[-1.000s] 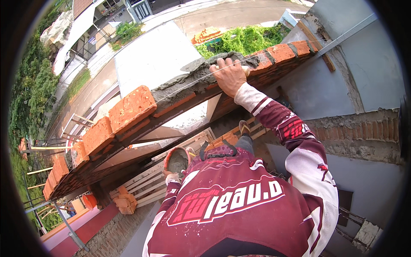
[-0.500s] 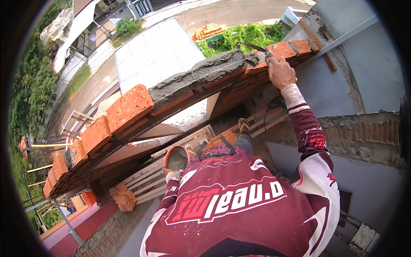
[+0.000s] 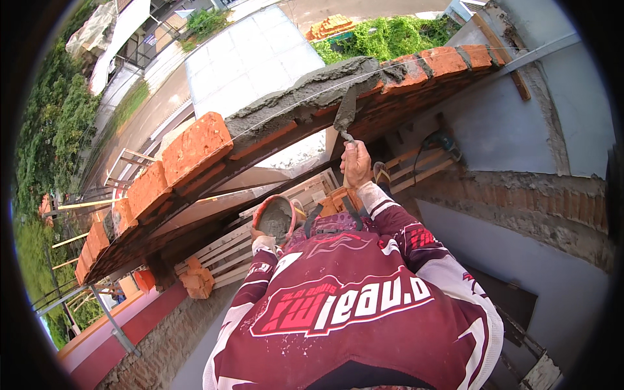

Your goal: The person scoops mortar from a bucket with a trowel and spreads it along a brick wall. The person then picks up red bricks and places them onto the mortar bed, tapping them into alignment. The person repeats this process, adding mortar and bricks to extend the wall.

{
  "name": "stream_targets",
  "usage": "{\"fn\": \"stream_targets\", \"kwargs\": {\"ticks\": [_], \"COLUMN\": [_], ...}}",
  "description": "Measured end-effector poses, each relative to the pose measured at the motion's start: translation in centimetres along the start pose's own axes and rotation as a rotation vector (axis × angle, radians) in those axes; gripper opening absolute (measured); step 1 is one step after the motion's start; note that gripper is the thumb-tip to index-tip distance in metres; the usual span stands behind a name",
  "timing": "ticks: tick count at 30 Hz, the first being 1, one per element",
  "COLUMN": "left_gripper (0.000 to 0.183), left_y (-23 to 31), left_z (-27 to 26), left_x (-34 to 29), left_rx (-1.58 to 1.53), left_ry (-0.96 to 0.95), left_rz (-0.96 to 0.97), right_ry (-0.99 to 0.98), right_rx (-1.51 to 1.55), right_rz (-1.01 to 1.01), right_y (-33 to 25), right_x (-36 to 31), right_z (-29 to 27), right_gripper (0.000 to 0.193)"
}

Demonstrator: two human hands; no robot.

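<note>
My right hand is closed round the handle of a trowel. Its mortar-smeared blade points up at the near edge of the brick wall. A thick bed of wet grey mortar covers the wall top there, between orange bricks on the left and a laid row on the right. Along the course runs a thin taut string. Lower down, my left hand grips the side of an orange-rimmed bowl holding grey mortar; its fingers are partly hidden.
Below me is a wooden slat platform, with loose bricks at its left end. A teal power tool with a cord lies to the right. A wooden board stands against the grey wall at the far right.
My right hand has come down and left with the trowel, from the laid bricks at right to the near side of the mortar bed. My left hand still holds the bowl.
</note>
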State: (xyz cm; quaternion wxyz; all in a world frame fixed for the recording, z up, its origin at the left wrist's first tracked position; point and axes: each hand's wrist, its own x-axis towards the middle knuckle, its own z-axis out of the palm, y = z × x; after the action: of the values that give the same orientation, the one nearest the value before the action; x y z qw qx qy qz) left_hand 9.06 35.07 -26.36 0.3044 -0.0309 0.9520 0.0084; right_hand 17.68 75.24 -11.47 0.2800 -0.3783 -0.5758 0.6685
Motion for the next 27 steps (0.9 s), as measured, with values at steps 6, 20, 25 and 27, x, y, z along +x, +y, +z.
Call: {"fn": "stream_targets", "kwargs": {"ticks": [6,20,25,27], "left_gripper": [0.053,0.063,0.071,0.077], "left_y": [4.0,12.9,18.9,21.7], "left_z": [-0.6,0.2,-0.9,-1.1], "left_x": [0.6,-1.5,-4.1,-5.6], "left_rx": [-0.969,-1.262,-1.042,-0.817], "left_ry": [-0.018,-0.094,-0.265,-0.332], "left_rz": [-0.289,-0.198,-0.110,0.101], "right_ry": [-0.276,-1.253,-0.791,-0.535], "right_rx": [-0.336,-1.245,-0.834,-0.691], "right_rz": [-0.309,0.263,0.410,0.422], "right_y": [4.0,10.7,11.1,10.6], "right_x": [-3.1,-3.1,-4.6,-4.0], "right_z": [5.4,3.7,2.8,0.9], "right_gripper": [0.038,0.051,0.046,0.048]}}
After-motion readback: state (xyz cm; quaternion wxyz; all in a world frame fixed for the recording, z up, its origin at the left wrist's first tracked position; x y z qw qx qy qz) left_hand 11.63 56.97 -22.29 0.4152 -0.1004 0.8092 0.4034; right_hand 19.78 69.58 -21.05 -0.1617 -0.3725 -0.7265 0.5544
